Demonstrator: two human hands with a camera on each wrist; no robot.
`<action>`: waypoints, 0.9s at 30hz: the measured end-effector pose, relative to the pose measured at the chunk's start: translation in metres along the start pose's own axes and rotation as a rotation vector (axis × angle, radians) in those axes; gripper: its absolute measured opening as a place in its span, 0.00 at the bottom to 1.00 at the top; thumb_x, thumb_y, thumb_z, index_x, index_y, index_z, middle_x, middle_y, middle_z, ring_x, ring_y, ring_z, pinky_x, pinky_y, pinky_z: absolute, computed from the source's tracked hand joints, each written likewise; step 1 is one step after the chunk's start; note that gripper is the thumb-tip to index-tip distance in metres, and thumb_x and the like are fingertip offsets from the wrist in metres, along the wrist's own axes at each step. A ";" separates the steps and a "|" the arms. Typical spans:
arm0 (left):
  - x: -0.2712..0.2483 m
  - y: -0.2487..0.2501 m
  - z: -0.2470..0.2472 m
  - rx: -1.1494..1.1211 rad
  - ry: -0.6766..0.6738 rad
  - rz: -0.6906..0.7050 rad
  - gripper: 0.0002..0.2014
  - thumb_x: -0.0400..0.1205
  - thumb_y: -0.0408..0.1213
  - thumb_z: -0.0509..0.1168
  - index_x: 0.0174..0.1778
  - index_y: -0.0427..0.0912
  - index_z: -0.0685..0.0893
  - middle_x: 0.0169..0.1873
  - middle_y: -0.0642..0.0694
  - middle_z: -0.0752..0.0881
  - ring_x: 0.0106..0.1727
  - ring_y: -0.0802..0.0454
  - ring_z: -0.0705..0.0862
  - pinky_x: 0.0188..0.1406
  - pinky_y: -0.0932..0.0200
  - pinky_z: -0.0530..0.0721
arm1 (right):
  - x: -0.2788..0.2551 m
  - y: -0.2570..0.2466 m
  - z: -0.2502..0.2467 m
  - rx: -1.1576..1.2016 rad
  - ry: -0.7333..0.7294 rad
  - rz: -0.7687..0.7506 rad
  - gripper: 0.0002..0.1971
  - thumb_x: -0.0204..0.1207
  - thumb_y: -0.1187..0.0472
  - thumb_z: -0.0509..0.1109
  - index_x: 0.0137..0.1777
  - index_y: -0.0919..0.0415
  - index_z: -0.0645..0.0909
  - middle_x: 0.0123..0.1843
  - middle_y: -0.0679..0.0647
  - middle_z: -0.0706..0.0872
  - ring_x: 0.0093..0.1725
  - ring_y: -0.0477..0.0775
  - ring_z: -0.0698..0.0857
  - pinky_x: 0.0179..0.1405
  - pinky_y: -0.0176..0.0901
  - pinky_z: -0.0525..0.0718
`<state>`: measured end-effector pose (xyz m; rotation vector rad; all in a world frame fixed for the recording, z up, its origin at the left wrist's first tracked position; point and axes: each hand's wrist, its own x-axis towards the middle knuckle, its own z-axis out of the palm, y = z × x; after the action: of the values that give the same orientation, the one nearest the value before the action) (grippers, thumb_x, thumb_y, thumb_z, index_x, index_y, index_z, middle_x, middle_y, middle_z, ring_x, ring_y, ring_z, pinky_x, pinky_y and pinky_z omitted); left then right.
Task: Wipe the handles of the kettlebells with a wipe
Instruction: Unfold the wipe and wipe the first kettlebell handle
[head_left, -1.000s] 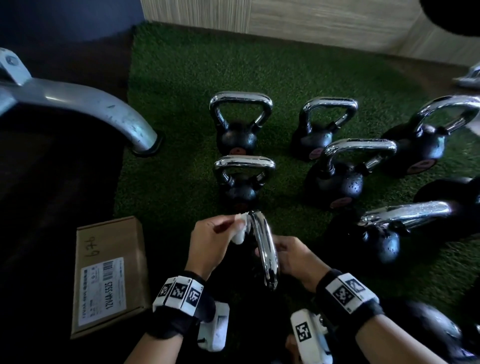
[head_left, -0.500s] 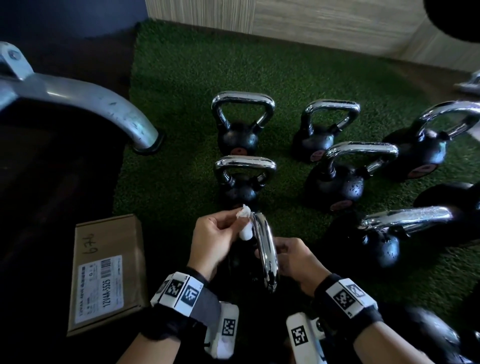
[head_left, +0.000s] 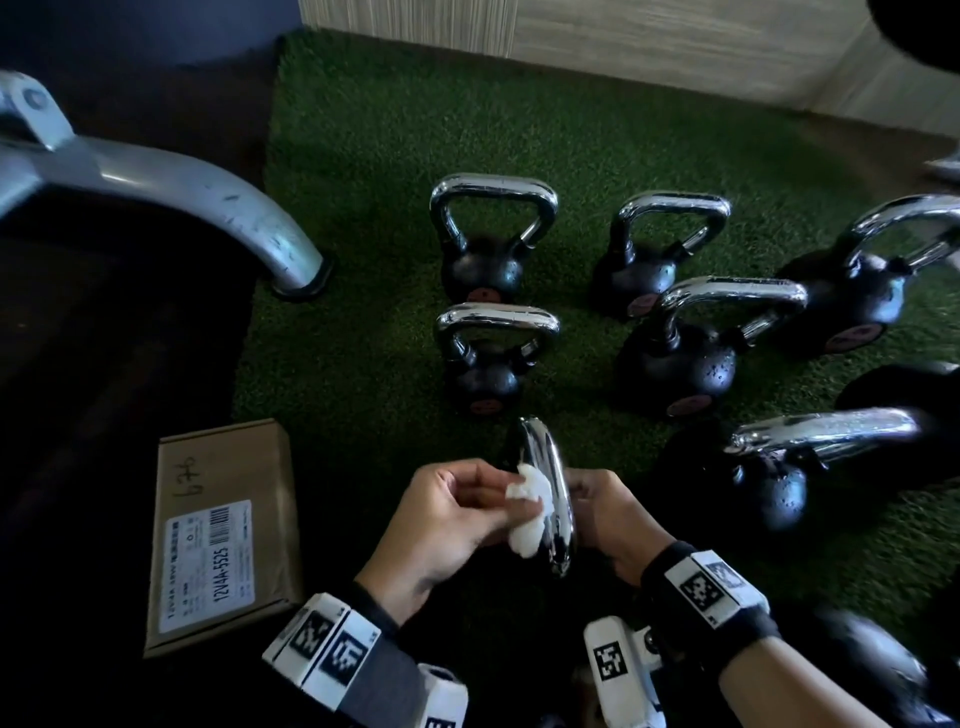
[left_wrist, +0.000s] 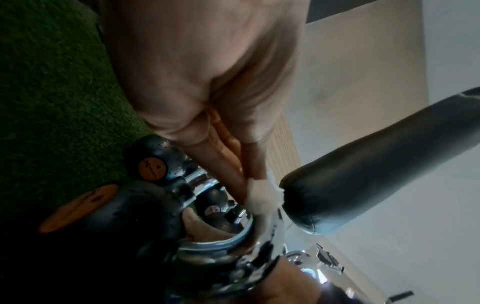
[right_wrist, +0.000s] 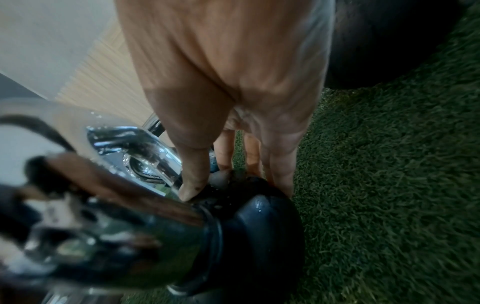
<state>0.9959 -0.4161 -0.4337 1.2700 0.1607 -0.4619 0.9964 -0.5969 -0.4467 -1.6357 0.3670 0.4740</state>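
Wiping the nearest black kettlebell's chrome loop handle (head_left: 551, 483)
Left hand (head_left: 441, 525) pinches a crumpled white wipe (head_left: 527, 512) against it; right hand (head_left: 613, 525) braces the round body (right_wrist: 259, 226) with straight fingers (right_wrist: 283, 168); the other kettlebells (head_left: 483, 270) probably remain.

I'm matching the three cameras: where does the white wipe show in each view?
Head: wipe low centre, pinched by the left hand against the chrome handle.
Left wrist: wipe just right of centre.
Right wrist: not in it.
Shared landmark: that chrome handle.
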 end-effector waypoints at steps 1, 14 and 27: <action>-0.003 -0.001 -0.001 0.015 -0.025 -0.008 0.09 0.68 0.25 0.82 0.40 0.37 0.92 0.38 0.36 0.93 0.38 0.49 0.91 0.36 0.61 0.89 | -0.001 -0.001 -0.001 0.005 0.002 0.009 0.11 0.79 0.75 0.72 0.48 0.60 0.92 0.34 0.55 0.93 0.28 0.46 0.89 0.25 0.34 0.83; -0.020 -0.030 -0.019 0.327 -0.145 0.285 0.08 0.70 0.30 0.83 0.34 0.48 0.94 0.38 0.46 0.95 0.44 0.50 0.94 0.48 0.59 0.89 | 0.006 0.003 -0.006 -0.091 0.008 0.035 0.15 0.76 0.70 0.79 0.32 0.51 0.91 0.28 0.50 0.89 0.25 0.45 0.86 0.24 0.35 0.81; -0.006 0.001 -0.029 0.281 0.109 0.226 0.12 0.67 0.33 0.84 0.43 0.43 0.92 0.36 0.43 0.94 0.42 0.50 0.93 0.45 0.60 0.88 | -0.006 -0.037 -0.039 -0.635 0.233 -0.143 0.11 0.65 0.60 0.87 0.44 0.46 0.94 0.35 0.44 0.93 0.35 0.33 0.87 0.36 0.22 0.79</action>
<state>0.9946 -0.3868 -0.4393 1.5703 0.0424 -0.2247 1.0129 -0.6315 -0.4085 -2.3283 0.2811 0.3033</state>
